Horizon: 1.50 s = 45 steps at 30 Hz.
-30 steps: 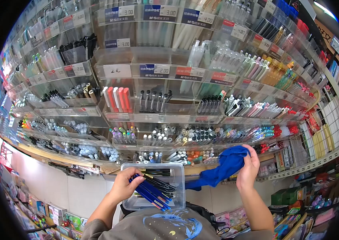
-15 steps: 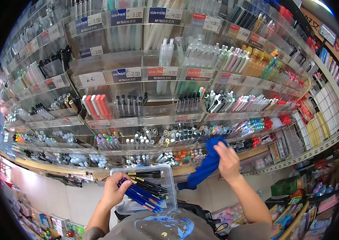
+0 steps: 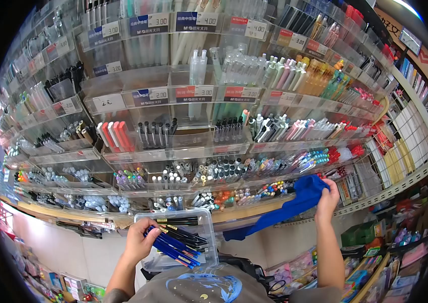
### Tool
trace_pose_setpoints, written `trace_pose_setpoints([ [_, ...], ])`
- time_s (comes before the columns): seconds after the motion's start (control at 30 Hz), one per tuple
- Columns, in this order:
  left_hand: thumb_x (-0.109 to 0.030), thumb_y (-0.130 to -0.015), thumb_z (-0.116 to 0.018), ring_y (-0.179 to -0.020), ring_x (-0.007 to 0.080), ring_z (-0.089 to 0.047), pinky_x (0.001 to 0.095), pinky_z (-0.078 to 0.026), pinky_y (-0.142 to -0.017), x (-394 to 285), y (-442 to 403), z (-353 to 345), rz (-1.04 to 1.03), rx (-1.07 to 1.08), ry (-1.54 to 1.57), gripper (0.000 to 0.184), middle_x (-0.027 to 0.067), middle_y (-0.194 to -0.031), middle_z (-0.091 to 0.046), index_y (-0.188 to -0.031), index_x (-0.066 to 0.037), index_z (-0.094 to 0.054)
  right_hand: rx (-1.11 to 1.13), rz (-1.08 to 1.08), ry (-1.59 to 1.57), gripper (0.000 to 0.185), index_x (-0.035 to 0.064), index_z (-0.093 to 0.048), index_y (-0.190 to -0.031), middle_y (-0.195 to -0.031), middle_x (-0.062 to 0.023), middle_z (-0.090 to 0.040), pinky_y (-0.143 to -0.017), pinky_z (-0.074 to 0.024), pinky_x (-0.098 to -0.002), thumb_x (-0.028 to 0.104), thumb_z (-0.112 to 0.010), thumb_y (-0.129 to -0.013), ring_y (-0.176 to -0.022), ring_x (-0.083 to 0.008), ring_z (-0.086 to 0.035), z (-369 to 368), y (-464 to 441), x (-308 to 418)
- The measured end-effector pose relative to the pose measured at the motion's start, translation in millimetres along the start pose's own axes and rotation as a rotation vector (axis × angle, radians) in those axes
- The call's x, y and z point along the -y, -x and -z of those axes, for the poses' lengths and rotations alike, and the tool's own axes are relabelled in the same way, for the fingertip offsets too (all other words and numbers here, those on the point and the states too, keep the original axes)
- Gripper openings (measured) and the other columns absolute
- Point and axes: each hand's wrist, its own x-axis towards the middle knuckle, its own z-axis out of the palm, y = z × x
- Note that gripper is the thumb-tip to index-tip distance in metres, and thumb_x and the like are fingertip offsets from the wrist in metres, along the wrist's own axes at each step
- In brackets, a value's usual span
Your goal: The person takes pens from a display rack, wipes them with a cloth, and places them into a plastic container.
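Note:
My left hand is closed round a bunch of blue pens, held over the left side of a clear plastic box. Inside the box lie several black pens. Out to the right, my right hand grips one end of a blue cloth between its fingers. The cloth stretches down and left from that hand, its lower end hanging close to the box's right side. The box sits against the front of my grey shirt.
Tiered clear acrylic racks packed with pens and price labels rise in front of me. A wooden ledge edges their base. To the right stands a wire mesh rack, with packaged goods at lower right.
My right hand has moved right with the cloth, which now hangs stretched out longer. The left hand still holds the blue pens over the box. The view has shifted slightly.

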Motion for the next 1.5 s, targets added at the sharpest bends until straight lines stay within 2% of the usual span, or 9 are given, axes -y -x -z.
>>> trace_pose_setpoints([
  [0.1, -0.011, -0.078, -0.062, -0.058, 0.0096, -0.045, 0.024, -0.038, -0.054, 1, -1, -1, 0.043, 0.014, 0.031, 0.012, 0.0026, -0.064, -0.051, -0.079, 0.0, -0.056, 0.063, -0.291, -0.439, 0.026, -0.0027, -0.054, -0.099, -0.092, -0.0078, -0.059, -0.078, -0.0453, -0.0263, -0.003, -0.041, -0.077, -0.083, -0.0143, -0.056, 3, 5, 19],
  [0.23, -0.011, -0.078, -0.061, -0.057, 0.0095, -0.044, 0.0241, -0.038, -0.053, 4, -1, -3, 0.051, 0.009, 0.005, 0.012, 0.0024, -0.063, -0.051, -0.078, -0.001, -0.056, 0.172, 0.153, -0.035, 0.026, -0.0004, -0.055, -0.105, -0.101, -0.0073, -0.058, -0.084, -0.0426, -0.0284, -0.003, -0.047, -0.08, -0.093, -0.0152, -0.054, -47, 35, 31],
  [0.3, -0.011, -0.078, -0.06, -0.057, 0.0097, -0.044, 0.0242, -0.038, -0.053, 3, 0, -4, 0.051, 0.001, 0.004, 0.011, 0.0024, -0.062, -0.051, -0.078, -0.001, -0.056, 0.293, 0.686, 0.39, 0.032, 0.0023, -0.056, -0.105, -0.099, -0.0138, -0.055, -0.082, -0.0437, -0.0317, -0.008, -0.049, -0.075, -0.093, -0.0286, -0.056, -62, 44, 23],
  [0.37, -0.011, -0.077, -0.06, -0.057, 0.0099, -0.044, 0.0243, -0.038, -0.053, 5, 0, -3, 0.05, -0.011, -0.012, 0.01, 0.0025, -0.063, -0.051, -0.077, -0.001, -0.056, 0.305, 0.844, 0.567, 0.035, 0.0021, -0.056, -0.104, -0.099, -0.0152, -0.053, -0.077, -0.046, -0.0362, -0.009, -0.052, -0.071, -0.091, -0.0345, -0.054, -64, 46, 12],
  [0.57, -0.012, -0.077, -0.06, -0.057, 0.0102, -0.044, 0.0243, -0.038, -0.054, 7, 3, -4, 0.066, -0.03, 0.021, 0.011, 0.0025, -0.063, -0.051, -0.076, -0.002, -0.055, 0.3, 0.897, 0.665, 0.036, 0.0042, -0.057, -0.103, -0.1, -0.0143, -0.053, -0.075, -0.0462, -0.0384, -0.007, -0.049, -0.07, -0.09, -0.0329, -0.054, -46, 29, 12],
  [0.73, -0.013, -0.078, -0.061, -0.056, 0.0109, -0.045, 0.0247, -0.038, -0.054, 8, 4, -3, 0.045, -0.036, 0.009, 0.012, 0.0031, -0.063, -0.051, -0.076, -0.002, -0.055, 0.121, 0.797, 0.705, 0.037, -0.0025, -0.055, -0.107, -0.108, -0.0181, -0.053, -0.088, -0.042, -0.0376, -0.01, -0.042, -0.073, -0.099, -0.035, -0.052, -16, 6, -17],
  [0.97, -0.014, -0.078, -0.061, -0.056, 0.0115, -0.045, 0.0255, -0.038, -0.054, 6, 2, -5, 0.024, -0.035, -0.012, 0.014, 0.0035, -0.063, -0.051, -0.076, -0.002, -0.055, -0.13, 0.205, 0.213, 0.034, -0.0056, -0.056, -0.106, -0.106, -0.0172, -0.056, -0.092, -0.038, -0.0329, -0.007, -0.039, -0.077, -0.101, -0.027, -0.053, 9, -43, -44],
  [1.17, -0.014, -0.079, -0.061, -0.057, 0.0113, -0.044, 0.0253, -0.038, -0.054, 10, 2, -7, 0.043, -0.044, 0.011, 0.014, 0.003, -0.064, -0.051, -0.076, -0.002, -0.055, -0.166, 0.39, 0.529, 0.03, -0.0056, -0.052, -0.107, -0.104, -0.0173, -0.05, -0.087, -0.0391, -0.0367, 0.007, -0.055, -0.08, -0.098, -0.032, -0.049, -23, -35, -40],
  [1.5, -0.012, -0.079, -0.059, -0.058, 0.0104, -0.044, 0.0248, -0.038, -0.054, 17, 1, -9, 0.02, -0.027, 0.007, 0.012, 0.0026, -0.065, -0.051, -0.077, -0.002, -0.053, 0.124, 0.641, 0.503, 0.019, 0.0008, -0.058, -0.093, -0.09, -0.0139, -0.05, -0.075, -0.0431, -0.0359, 0.002, -0.059, -0.074, -0.084, -0.0295, -0.053, -23, -5, -7],
])
